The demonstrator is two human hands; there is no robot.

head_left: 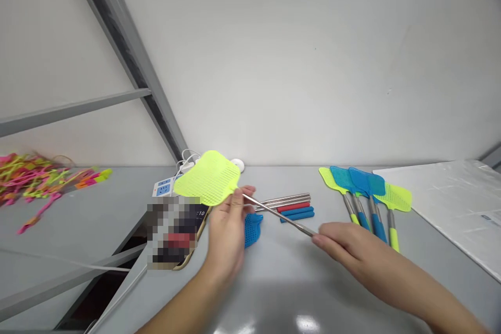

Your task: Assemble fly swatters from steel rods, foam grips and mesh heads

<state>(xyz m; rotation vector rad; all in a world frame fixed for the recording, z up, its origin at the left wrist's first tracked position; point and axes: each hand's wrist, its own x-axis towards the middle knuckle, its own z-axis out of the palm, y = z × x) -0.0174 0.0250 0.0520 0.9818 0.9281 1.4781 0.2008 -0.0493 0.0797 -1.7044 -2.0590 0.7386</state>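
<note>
A fly swatter with a yellow-green mesh head (209, 177) and a thin metal rod (276, 214) is held across both hands. My left hand (230, 227) pinches its neck, where the head meets the rod. Closed round the rod's thicker lower end is my right hand (344, 242), which hides whatever lies inside the fingers. Beneath the left hand lies a blue mesh swatter head (252, 229), partly covered. Behind the rod rest several metal rods (289, 199), a red grip (293, 207) and blue grips (299, 214).
Several fly swatters (368, 182) with blue and yellow-green heads lie at the right, beside a white sheet (450, 203). At the left are a phone (201, 209), partly blurred, and a power strip (162, 188) with white cables. Colourful plastic pieces (35, 177) lie far left, past a metal frame (129, 47).
</note>
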